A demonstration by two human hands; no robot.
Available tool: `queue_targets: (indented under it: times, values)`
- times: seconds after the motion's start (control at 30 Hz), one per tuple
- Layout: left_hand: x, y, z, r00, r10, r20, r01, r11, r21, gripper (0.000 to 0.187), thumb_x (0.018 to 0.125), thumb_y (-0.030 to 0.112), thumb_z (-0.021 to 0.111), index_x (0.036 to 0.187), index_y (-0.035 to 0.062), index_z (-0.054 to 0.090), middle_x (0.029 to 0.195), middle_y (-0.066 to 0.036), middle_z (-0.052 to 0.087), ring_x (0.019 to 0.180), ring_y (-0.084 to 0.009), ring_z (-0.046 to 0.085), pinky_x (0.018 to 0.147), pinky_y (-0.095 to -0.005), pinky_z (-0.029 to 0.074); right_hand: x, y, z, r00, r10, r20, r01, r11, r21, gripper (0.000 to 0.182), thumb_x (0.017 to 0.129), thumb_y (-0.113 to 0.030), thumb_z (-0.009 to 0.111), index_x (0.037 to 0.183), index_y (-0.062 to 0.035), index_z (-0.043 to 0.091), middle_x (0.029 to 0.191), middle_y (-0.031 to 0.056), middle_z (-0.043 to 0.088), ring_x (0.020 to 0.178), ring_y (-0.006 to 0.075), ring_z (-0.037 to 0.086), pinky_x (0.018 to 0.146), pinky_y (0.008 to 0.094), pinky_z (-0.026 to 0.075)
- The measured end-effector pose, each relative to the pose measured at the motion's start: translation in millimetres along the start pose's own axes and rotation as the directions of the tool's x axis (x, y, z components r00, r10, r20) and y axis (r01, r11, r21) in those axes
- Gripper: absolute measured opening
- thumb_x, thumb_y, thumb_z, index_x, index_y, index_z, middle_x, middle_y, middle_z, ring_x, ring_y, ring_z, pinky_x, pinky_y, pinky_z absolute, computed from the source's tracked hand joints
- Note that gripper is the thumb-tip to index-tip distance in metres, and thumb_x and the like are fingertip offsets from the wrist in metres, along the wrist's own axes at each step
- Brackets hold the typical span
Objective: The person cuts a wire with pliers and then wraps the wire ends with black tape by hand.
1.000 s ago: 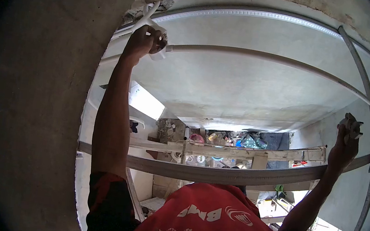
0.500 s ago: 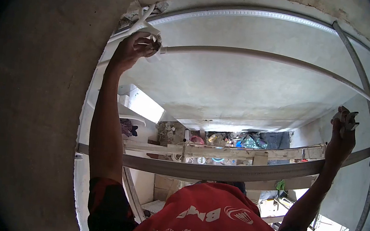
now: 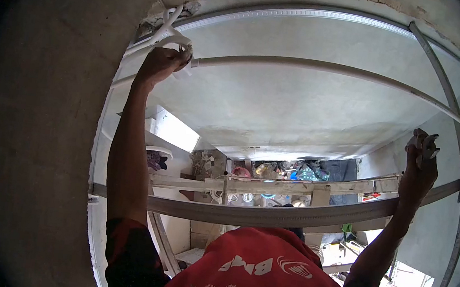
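Note:
My left hand point(image 3: 162, 66) is raised to the upper left corner, its fingers curled in against a white curved piece point(image 3: 175, 41). That piece arches over the knuckles, close to white pipe ends point(image 3: 166, 27) that cross near the wall. Just right of the fingers begins a long white pipe point(image 3: 301, 64), which runs across to the right. Out at the right, my right hand point(image 3: 419, 179) is closed round several small pale clip-like pieces point(image 3: 423, 147) that stick out above the fingers. Their exact kind is hard to make out.
A perforated metal channel point(image 3: 301, 14) follows the top of the wall. Another metal channel point(image 3: 278, 216) crosses in front of my chest, and an upright one point(image 3: 447, 83) stands at right. Below are wooden planks point(image 3: 270, 188) and, far down, cluttered goods point(image 3: 312, 172).
The view has shifted slightly. My left fingers have turned and closed further in at the white curved piece. My right hand still grips the pale pieces.

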State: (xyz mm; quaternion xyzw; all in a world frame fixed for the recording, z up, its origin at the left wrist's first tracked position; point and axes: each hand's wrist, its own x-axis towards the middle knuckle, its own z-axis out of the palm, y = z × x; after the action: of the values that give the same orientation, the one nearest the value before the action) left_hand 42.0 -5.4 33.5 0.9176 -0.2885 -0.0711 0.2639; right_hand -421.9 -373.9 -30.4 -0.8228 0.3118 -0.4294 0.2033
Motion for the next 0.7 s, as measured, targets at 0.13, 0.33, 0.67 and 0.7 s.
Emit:
queue_targets:
  times: [0.13,0.33,0.67,0.7]
  values:
    - [-0.7,9.7,7.2,0.986,-0.133,-0.101,0.128,0.99,-0.051,0.054,0.09,0.054,0.069,0.066,0.0057,0.073,0.056,0.002,0.058,0.057,-0.0099,0.049,0.059,-0.0302,0.038,-1.2,-5.5,2.0,0.992,0.126,-0.008,-0.126,0.991,0.053,0.033,0.093,-0.006,0.066,0.125,-0.0028,0.065,0.121,0.012,0.071,0.114,0.0229,0.066,0.098,0.0362,0.05]
    - [-3.5,9.0,7.3,0.994,-0.071,-0.087,0.079,0.993,0.089,0.053,0.094,0.048,0.064,0.061,0.0078,0.056,0.059,0.003,0.047,0.061,-0.0121,0.039,0.061,-0.0325,0.03,4.2,-1.7,4.5,0.999,-0.028,-0.021,0.027,0.999,-0.029,0.03,0.096,-0.013,0.064,0.124,-0.0026,0.066,0.115,0.0118,0.072,0.107,0.0243,0.068,0.093,0.0359,0.052]
    - [-28.3,-5.4,-22.4,0.955,0.092,-0.28,-0.179,0.936,-0.302,0.033,0.098,0.022,0.061,0.122,-0.0005,0.066,0.106,-0.01,0.073,0.101,-0.0169,0.068,0.086,-0.031,0.053,4.4,9.5,5.3,0.993,-0.118,-0.01,0.117,0.991,-0.067,0.027,0.093,-0.013,0.067,0.117,-0.0018,0.066,0.108,0.0153,0.071,0.099,0.0312,0.068,0.088,0.0383,0.052]
    - [-38.1,5.3,-23.9,0.956,0.087,-0.281,-0.174,0.937,-0.303,0.033,0.098,0.022,0.061,0.122,-0.0005,0.066,0.106,-0.01,0.073,0.101,-0.0169,0.068,0.086,-0.031,0.053,4.3,7.2,3.9,0.998,-0.064,0.001,0.063,0.995,-0.082,0.027,0.093,-0.014,0.067,0.117,-0.0011,0.066,0.108,0.0153,0.071,0.099,0.031,0.068,0.088,0.0386,0.052]
